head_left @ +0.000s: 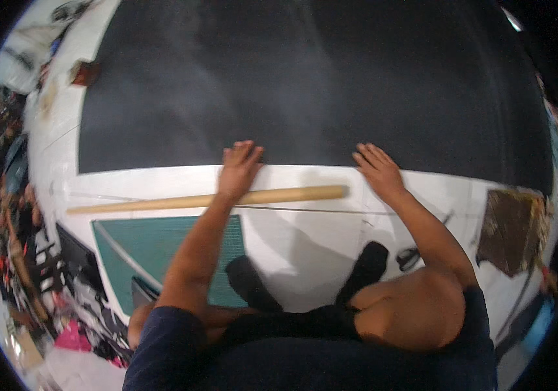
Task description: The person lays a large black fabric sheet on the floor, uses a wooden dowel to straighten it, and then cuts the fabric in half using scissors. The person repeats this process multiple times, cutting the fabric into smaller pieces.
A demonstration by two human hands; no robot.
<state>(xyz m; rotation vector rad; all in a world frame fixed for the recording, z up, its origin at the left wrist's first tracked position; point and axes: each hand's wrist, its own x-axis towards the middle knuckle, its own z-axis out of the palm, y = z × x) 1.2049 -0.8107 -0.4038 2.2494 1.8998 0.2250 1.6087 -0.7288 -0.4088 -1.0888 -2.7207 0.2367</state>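
— Navy cloth fills the bottom edge: our shorts (305,365), with bare knees bent beneath us, and black socks (370,264) pointing out over the white work surface (305,241). What sits just past the knees on our left?

— Our green cutting mat (155,251), lying flat on the white surface, with our left forearm crossing over its right edge. Just beyond it a long wooden stick (279,195) lies across the surface, running from far left to a spot between our two arms.

— And the left hand (238,168)?

— We rest it palm down right past the stick, the wrist crossing over the wood. The fingers are straight and lie close together, hardly spread, and their tips touch the near edge of the big black sheet (305,85). Nothing is pinched or gripped.

— The right hand (376,168)?

— Also flat, palm down, at that same near edge, well apart from the left. Its fingers are slightly fanned and stretched forward onto the black material. It holds nothing either.

— How does the sheet look?

— Dark, matt and smooth, spread flat, covering the whole far half of the surface, its near border straight against the white. To our right, a pair of scissors (410,257) lies near the knee, and a brown ragged piece (512,229) lies further out.
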